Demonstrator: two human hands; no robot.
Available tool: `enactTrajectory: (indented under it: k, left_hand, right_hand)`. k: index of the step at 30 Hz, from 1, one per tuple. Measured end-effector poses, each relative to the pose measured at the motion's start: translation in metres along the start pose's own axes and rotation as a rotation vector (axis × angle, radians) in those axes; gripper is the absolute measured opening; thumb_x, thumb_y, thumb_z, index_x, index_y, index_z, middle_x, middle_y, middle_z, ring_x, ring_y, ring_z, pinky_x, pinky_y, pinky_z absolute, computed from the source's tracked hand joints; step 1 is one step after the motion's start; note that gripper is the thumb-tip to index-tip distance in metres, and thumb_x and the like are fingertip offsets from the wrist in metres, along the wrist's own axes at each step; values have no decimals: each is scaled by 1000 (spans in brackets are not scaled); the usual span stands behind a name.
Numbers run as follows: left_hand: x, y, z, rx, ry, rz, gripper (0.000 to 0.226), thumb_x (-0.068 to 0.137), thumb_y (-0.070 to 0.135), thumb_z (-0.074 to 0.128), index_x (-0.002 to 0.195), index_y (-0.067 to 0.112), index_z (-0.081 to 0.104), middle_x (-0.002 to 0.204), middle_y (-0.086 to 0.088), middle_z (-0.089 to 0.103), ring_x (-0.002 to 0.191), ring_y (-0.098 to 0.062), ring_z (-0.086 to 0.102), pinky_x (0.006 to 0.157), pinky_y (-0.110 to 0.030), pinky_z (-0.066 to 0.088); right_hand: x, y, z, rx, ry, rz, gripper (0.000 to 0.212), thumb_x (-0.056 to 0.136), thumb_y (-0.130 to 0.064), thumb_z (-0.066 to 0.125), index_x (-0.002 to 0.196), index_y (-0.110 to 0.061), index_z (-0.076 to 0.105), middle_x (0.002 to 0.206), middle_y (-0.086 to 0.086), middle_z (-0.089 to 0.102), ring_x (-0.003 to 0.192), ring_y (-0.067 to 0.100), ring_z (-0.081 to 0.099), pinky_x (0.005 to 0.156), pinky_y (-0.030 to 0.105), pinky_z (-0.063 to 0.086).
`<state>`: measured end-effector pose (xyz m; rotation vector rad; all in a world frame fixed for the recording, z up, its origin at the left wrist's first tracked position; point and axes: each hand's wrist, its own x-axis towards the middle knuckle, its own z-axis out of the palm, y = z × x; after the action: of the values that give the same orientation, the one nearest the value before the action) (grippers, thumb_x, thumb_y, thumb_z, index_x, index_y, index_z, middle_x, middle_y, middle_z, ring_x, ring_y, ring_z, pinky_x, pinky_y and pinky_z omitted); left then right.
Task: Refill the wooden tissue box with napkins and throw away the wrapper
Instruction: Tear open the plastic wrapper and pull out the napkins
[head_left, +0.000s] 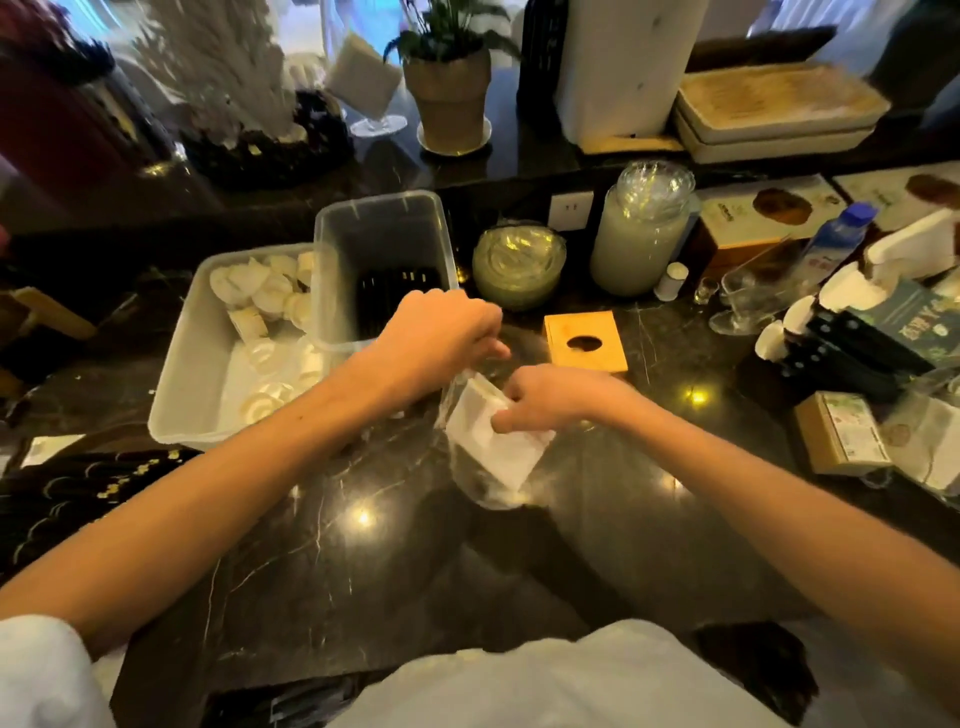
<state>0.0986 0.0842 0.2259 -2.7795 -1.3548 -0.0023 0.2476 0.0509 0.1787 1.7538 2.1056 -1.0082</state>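
Observation:
A stack of white napkins (493, 441) sits inside a clear plastic wrapper (480, 491) on the dark marble counter, just in front of me. My right hand (550, 397) grips the top of the napkin stack. My left hand (441, 332) is closed and pinches the upper edge of the wrapper above the stack. The wooden tissue box (585, 340), square with a dark oval hole in its top, stands on the counter just behind my right hand, apart from both hands.
A clear plastic bin (384, 244) and a white tray (176, 395) of folded white items stand at the left. A stack of glass bowls (518, 265), a tall jar (641, 234), glasses, a bottle and small boxes crowd the back and right.

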Motion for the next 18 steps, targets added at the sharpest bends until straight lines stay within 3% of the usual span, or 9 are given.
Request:
enactTrajectory:
  k: [2, 4, 7, 9, 11, 14, 16, 18]
  left_hand:
    - [9, -16, -3, -28, -33, -27, 26, 92, 48, 54, 99, 26, 66, 100, -4, 71, 96, -28, 66, 75, -38, 48]
    - [15, -30, -3, -6, -36, -54, 23, 93, 44, 51, 103, 29, 66, 106, -4, 70, 100, -28, 65, 81, -40, 49]
    - [21, -42, -1, 31, 2, -80, 28, 91, 51, 50, 107, 33, 65, 105, -3, 70, 97, -25, 66, 78, -37, 49]
    - [22, -43, 0, 34, -3, -82, 30, 89, 58, 51, 102, 34, 65, 102, 2, 71, 95, -21, 67, 75, -35, 50]
    - [18, -41, 2, 16, -30, -94, 30, 87, 60, 51, 96, 34, 64, 97, 6, 71, 90, -18, 68, 73, -34, 52]
    - [6, -38, 4, -39, -68, -102, 27, 89, 57, 52, 93, 33, 63, 88, 9, 69, 82, -14, 66, 66, -29, 49]
    - [-5, -38, 4, -50, -51, -92, 23, 92, 50, 52, 97, 31, 64, 92, 8, 66, 84, -13, 65, 67, -29, 51]
    - [-15, -39, 4, -55, -14, -91, 23, 94, 45, 51, 102, 28, 65, 97, 7, 63, 86, -14, 64, 69, -31, 54]
  right_hand:
    - [-47, 4, -30, 421, -1, -39, 35, 89, -43, 51, 101, -14, 65, 84, 4, 67, 67, 18, 61, 51, 21, 43]
    - [-88, 11, -45, 970, 3, -95, 24, 89, -35, 53, 104, -21, 65, 88, 2, 73, 75, 19, 69, 55, 18, 50]
    - [-114, 24, -47, 1528, -20, -349, 36, 80, -45, 63, 110, -28, 71, 101, 3, 75, 92, 20, 73, 71, 33, 58]
    - [-113, 27, -42, 1672, -105, -449, 59, 82, -53, 59, 131, -20, 59, 112, 12, 70, 98, 26, 70, 79, 41, 56]
    - [-109, 29, -33, 1750, -151, -453, 65, 78, -53, 68, 132, -18, 59, 114, 15, 70, 101, 26, 69, 84, 43, 57]
    - [-106, 35, -19, 1758, -130, -308, 59, 68, -55, 77, 117, -23, 71, 109, 11, 74, 98, 26, 72, 83, 43, 58]
    - [-104, 40, -12, 1722, -44, -153, 62, 69, -58, 73, 119, -22, 67, 101, 9, 77, 89, 24, 75, 71, 38, 59]
    - [-102, 48, -9, 1735, 51, -63, 60, 72, -56, 69, 121, -22, 61, 101, 10, 77, 87, 24, 75, 69, 38, 59]
